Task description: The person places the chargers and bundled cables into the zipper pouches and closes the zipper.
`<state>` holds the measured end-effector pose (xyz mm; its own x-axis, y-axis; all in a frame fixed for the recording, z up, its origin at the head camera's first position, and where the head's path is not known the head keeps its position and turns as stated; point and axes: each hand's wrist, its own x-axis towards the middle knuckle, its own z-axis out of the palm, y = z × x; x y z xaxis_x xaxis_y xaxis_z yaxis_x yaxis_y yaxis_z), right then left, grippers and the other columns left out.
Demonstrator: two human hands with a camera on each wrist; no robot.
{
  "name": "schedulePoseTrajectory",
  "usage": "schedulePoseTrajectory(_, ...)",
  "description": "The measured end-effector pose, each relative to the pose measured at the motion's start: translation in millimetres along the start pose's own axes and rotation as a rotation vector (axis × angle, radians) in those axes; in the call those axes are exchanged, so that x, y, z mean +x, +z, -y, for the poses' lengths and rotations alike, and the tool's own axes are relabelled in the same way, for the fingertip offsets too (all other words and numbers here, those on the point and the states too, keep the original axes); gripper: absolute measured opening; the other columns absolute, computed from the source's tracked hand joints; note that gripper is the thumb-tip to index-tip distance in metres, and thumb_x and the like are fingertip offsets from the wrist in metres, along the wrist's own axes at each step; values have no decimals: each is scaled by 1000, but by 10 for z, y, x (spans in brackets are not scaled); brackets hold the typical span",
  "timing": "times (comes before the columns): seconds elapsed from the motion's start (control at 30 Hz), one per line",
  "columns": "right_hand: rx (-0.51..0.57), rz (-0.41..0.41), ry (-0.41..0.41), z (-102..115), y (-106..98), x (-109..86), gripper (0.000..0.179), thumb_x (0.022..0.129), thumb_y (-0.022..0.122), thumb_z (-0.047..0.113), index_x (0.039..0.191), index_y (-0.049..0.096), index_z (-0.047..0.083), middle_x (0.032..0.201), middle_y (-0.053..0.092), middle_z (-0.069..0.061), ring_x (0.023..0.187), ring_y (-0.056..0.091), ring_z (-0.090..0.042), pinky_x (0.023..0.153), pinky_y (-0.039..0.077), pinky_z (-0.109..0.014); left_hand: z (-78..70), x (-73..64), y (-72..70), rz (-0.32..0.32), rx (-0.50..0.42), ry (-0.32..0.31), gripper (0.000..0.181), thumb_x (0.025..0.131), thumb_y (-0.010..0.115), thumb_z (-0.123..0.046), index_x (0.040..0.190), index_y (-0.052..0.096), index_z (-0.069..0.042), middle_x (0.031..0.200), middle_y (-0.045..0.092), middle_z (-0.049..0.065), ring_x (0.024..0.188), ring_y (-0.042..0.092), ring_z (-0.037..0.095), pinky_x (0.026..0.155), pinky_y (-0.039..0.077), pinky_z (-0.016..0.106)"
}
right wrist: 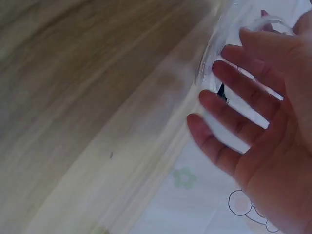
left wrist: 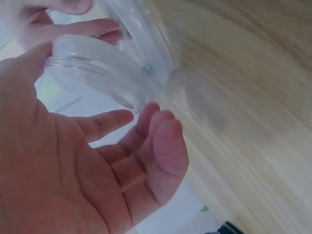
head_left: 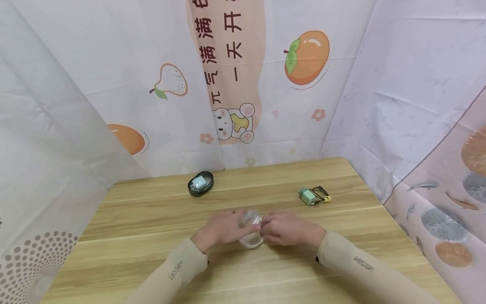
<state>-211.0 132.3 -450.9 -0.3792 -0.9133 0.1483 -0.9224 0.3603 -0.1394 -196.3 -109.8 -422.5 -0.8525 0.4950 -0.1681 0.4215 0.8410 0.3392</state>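
Observation:
Between my two hands, low over the table, is a clear round plastic case (head_left: 251, 241) whose two curved parts stand apart at an angle. My left hand (head_left: 227, 226) holds one part (left wrist: 95, 68) by its rim, thumb on one side and fingertips on the other. From the opposite side my right hand (head_left: 286, 228) grips the case's edge with thumb and fingertips. Its fingers (right wrist: 234, 114) fan out in the right wrist view, where the case (right wrist: 210, 61) shows only in part. A small pale patch shows at the case's top in the head view.
A black coiled cable (head_left: 195, 194) with a light blue charger plug (head_left: 199, 183) lies at the back left of the wooden table (head_left: 152, 219). At the back right are a green charger plug (head_left: 306, 196) and a short black cable (head_left: 320, 192) with a yellow piece. Printed curtains (head_left: 171, 126) hang behind.

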Motion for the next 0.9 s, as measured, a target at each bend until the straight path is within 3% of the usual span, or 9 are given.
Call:
schedulePoseTrajectory(0.17, -11, 55, 91, 31, -4, 19, 17, 99, 68, 27, 101, 79, 15, 108, 73, 0, 103, 64, -16, 94, 52, -34, 11, -13, -11, 37, -121, 15, 83, 98, 35, -73, 157, 37, -14, 132, 64, 14, 113, 63, 30, 90, 51, 47)
schedulePoseTrajectory(0.3, 14, 72, 180, 44, -42, 29, 18, 94, 73, 29, 99, 78, 13, 109, 73, -3, 103, 64, -20, 90, 54, -36, 39, -41, -9, 84, -215, 19, 81, 100, 38, -67, 163, 21, -20, 137, 60, 15, 113, 63, 27, 94, 51, 47)
schedulePoseTrajectory(0.37, 12, 89, 215, 47, -57, 29, 21, 92, 75, 31, 102, 78, 13, 112, 72, -4, 106, 63, -22, 90, 54, -38, 48, -51, -7, 97, -242, 23, 78, 100, 40, -63, 163, 18, -24, 132, 63, 15, 105, 64, 24, 91, 52, 44)
schedulePoseTrajectory(0.47, 2, 101, 249, 54, -72, 26, 24, 91, 76, 34, 103, 77, 13, 115, 71, -4, 108, 63, -24, 92, 54, -41, 59, -62, -16, 107, -284, 32, 72, 99, 46, -54, 161, 21, -28, 110, 68, 12, 84, 62, 18, 77, 53, 40)
schedulePoseTrajectory(0.6, 3, 102, 305, 67, -92, 17, 27, 89, 78, 37, 103, 77, 14, 117, 71, -5, 111, 62, -27, 93, 52, -47, 74, -89, -60, 118, -328, 25, 65, 97, 52, -49, 154, 28, -30, 82, 64, 2, 65, 56, 15, 60, 49, 35)
schedulePoseTrajectory(0.67, 7, 105, 324, 69, -105, 13, 29, 88, 79, 38, 104, 77, 14, 118, 70, -5, 113, 62, -27, 94, 52, -48, 91, -103, -84, 109, -349, 37, 61, 96, 55, -47, 149, 32, -28, 82, 63, 0, 65, 56, 14, 60, 49, 33)
schedulePoseTrajectory(0.77, 7, 107, 336, 60, -122, 13, 31, 86, 81, 38, 105, 77, 14, 118, 70, -4, 113, 62, -27, 95, 52, -47, 131, -120, -104, 92, -373, 72, 57, 96, 58, -42, 144, 35, -22, 97, 64, -1, 77, 60, 11, 69, 50, 32)
schedulePoseTrajectory(0.9, -15, 103, 351, 30, -142, 2, 35, 83, 84, 37, 109, 77, 13, 118, 71, -4, 113, 62, -28, 93, 53, -47, 194, -141, -115, 94, -371, 104, 64, 98, 57, -35, 154, 27, -25, 96, 60, 1, 74, 56, 11, 67, 50, 33)
